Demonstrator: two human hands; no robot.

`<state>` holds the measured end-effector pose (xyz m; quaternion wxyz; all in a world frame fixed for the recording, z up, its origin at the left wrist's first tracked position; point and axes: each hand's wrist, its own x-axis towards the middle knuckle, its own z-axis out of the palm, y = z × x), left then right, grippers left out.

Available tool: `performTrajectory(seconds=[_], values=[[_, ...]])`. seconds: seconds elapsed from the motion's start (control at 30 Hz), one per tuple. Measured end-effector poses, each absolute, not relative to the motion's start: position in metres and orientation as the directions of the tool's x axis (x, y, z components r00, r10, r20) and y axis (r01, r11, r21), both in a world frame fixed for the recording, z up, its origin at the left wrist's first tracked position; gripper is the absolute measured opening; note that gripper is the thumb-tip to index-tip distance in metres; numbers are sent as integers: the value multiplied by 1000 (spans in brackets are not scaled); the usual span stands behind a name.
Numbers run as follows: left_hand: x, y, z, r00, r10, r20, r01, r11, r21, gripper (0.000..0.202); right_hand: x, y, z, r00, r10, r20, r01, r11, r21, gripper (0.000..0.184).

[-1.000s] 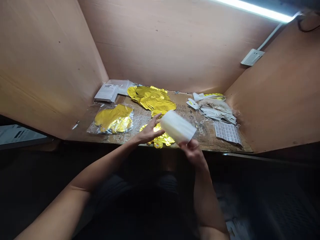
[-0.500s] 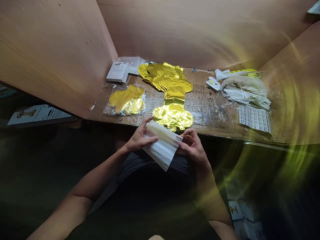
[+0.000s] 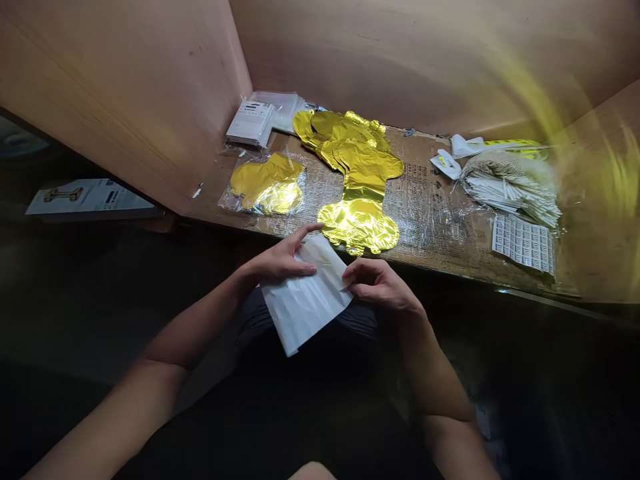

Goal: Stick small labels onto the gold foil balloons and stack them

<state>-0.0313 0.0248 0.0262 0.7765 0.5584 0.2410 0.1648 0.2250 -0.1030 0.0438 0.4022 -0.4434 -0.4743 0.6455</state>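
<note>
Both hands hold a white plastic bag [image 3: 306, 297] over my lap, just below the table's front edge. My left hand [image 3: 281, 257] grips its upper left side with the thumb and fingers, index finger stretched out. My right hand [image 3: 374, 283] pinches the bag's right edge with curled fingers. Right behind the bag, a gold foil balloon [image 3: 361, 223] lies flat on the table's front edge.
A stack of gold foil balloons [image 3: 345, 143] lies mid-table, a bagged gold balloon [image 3: 267, 187] to the left. White packets [image 3: 251, 123] sit in the back left corner. White straws [image 3: 513, 190] and a sticker sheet [image 3: 523, 243] lie right. Wooden walls enclose the table [image 3: 440, 220].
The bag came down from above the table to my lap, and my left hand took hold of it. The view tilted down and the bag turned flatter.
</note>
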Motion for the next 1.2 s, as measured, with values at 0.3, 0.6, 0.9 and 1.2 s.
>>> performTrajectory(seconds=[0.3, 0.6, 0.9, 1.2], values=[[-29, 46, 29, 851, 435, -295, 40, 507, 861, 114, 220, -104, 55, -268, 961, -69, 102, -43, -994, 14], [-34, 54, 41, 826, 465, -319, 43, 513, 857, 113, 223, -110, 60, -169, 985, 23, 241, 63, -969, 16], [-32, 50, 41, 840, 447, -306, 55, 491, 869, 108, 210, -90, 59, -324, 939, -115, 108, -84, -991, 11], [-37, 50, 43, 830, 477, -289, 17, 498, 867, 111, 214, -98, 51, -229, 973, -26, 181, 16, -983, 2]])
